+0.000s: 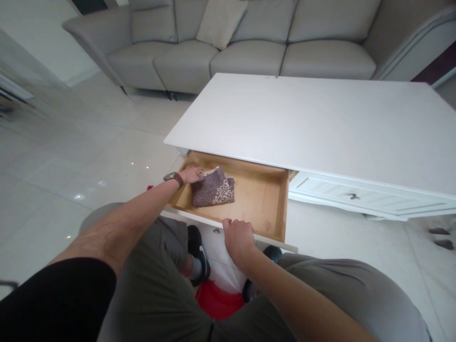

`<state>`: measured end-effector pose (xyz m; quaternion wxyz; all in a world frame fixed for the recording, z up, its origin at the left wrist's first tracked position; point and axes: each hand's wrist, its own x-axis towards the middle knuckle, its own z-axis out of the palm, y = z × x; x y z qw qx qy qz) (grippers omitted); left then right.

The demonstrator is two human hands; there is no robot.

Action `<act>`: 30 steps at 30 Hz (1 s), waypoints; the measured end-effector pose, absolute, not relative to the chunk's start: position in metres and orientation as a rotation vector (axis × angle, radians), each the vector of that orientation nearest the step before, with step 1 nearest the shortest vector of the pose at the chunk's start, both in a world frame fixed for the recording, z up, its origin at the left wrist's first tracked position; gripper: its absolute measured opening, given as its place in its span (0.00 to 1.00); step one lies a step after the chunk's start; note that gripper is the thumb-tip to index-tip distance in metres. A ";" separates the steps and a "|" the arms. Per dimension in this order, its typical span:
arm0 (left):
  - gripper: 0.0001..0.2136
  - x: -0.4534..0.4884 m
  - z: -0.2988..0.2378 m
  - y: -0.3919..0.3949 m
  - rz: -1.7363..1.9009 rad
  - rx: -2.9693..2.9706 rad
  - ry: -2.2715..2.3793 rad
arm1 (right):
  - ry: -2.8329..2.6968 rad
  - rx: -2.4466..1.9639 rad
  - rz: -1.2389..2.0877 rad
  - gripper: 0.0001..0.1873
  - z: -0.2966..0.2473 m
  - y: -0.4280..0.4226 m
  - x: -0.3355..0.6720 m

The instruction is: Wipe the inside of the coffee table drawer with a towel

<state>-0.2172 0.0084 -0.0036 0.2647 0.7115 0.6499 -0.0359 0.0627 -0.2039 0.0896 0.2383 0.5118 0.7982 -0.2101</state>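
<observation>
Right hand (pixel 239 241) curled closed over the front of a rectangular, pale-wood drawer (pixel 258 199). Inside, toward the left, lies a folded purple-brown, beige-patterned fabric cloth (pixel 213 191); the left hand (pixel 192 174), partly curled, touches its edge, grip unclear.

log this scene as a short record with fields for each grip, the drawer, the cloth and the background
left grip: at the far left edge of the folded patterned cloth; whether it is pinching is unclear
right grip: curled over the front edge of the drawer
drawer: open, bare wood inside, under the white coffee table
cloth: purple-brown with pale scrollwork, in the drawer's left half
wristwatch: on the left wrist
background: grey sofa with pale cushion
</observation>
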 end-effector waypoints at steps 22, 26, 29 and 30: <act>0.22 -0.134 -0.008 -0.004 0.105 2.047 1.614 | 2.146 1.374 -0.597 0.26 0.097 -0.202 0.061; 0.29 -0.126 -0.006 -0.021 -0.029 2.125 1.775 | 2.152 1.374 -0.603 0.27 0.098 -0.202 0.061; 0.48 -0.126 -0.013 -0.035 -0.313 2.104 1.539 | 2.148 1.370 -0.594 0.27 0.097 -0.202 0.060; 0.55 -0.127 -0.017 -0.039 -0.415 2.104 1.471 | 2.148 1.369 -0.592 0.27 0.097 -0.202 0.060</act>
